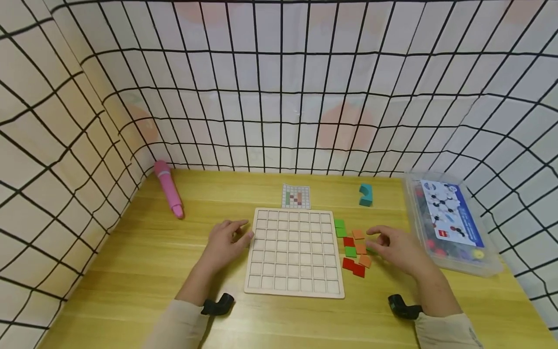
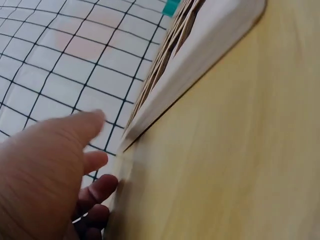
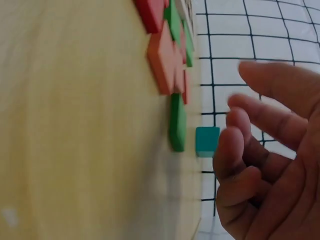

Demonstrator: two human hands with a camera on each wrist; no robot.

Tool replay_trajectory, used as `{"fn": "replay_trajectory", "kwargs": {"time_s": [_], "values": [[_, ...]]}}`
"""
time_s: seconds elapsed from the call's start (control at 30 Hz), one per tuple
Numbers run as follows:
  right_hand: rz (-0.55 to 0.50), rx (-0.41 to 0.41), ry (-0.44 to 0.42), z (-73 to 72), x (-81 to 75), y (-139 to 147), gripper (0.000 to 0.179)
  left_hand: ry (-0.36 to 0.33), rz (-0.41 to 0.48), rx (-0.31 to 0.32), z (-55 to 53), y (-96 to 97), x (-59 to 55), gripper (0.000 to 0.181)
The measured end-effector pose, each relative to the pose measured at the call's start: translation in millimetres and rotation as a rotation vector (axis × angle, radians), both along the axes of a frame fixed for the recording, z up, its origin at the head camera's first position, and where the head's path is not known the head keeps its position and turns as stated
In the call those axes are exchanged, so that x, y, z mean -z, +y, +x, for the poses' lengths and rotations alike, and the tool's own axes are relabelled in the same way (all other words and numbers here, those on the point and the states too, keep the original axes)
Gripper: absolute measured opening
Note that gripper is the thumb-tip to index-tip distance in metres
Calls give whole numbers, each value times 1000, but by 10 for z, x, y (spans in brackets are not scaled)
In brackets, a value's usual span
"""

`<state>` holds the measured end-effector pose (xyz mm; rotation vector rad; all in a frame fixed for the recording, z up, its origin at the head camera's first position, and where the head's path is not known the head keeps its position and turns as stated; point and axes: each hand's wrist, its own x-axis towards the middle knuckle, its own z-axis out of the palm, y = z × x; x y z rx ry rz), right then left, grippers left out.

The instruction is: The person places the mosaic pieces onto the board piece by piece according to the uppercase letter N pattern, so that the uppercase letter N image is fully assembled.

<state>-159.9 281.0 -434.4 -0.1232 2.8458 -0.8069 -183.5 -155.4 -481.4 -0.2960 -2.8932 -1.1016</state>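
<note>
A square wooden grid board (image 1: 294, 252) lies on the table with bare cells. My left hand (image 1: 227, 241) is at its left edge, fingers loosely bent and holding nothing; the left wrist view shows the hand (image 2: 47, 165) beside the board's side wall (image 2: 200, 55). To the right of the board lie several flat square tiles: green (image 1: 350, 252), red (image 1: 359, 270) and orange (image 1: 358, 234). My right hand (image 1: 398, 247) is just right of them, partly covering a green tile. In the right wrist view this hand (image 3: 275, 160) has relaxed fingers with nothing between them, apart from the green tile (image 3: 177, 122).
Behind the board lies a small card (image 1: 296, 197) with a coloured grid pattern. A teal block (image 1: 367, 195) with a curved notch is farther right. A clear plastic box (image 1: 488, 264) stands at the right, a pink microphone-shaped object (image 1: 167, 188) at the left. Black-gridded walls (image 1: 287, 111) enclose the table.
</note>
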Motion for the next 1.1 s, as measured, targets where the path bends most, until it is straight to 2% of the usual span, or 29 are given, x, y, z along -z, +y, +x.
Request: {"fn": "replay_trajectory", "kwargs": {"time_s": [0.1, 0.3, 0.53, 0.77, 1.1], "values": [[-42, -14, -52, 31, 20, 37, 34, 38, -16, -11, 3, 48, 46, 44], [-107, -45, -113, 56, 45, 92, 28, 41, -23, -11, 13, 65, 57, 38], [-103, -53, -169, 64, 93, 129, 34, 41, -67, 6, 30, 35, 65, 35], [-106, -66, -183, 60, 148, 138, 30, 80, -66, -2, 38, 24, 67, 31], [-80, -100, -169, 55, 184, 136, 32, 84, -69, -9, 37, 23, 85, 31]]}}
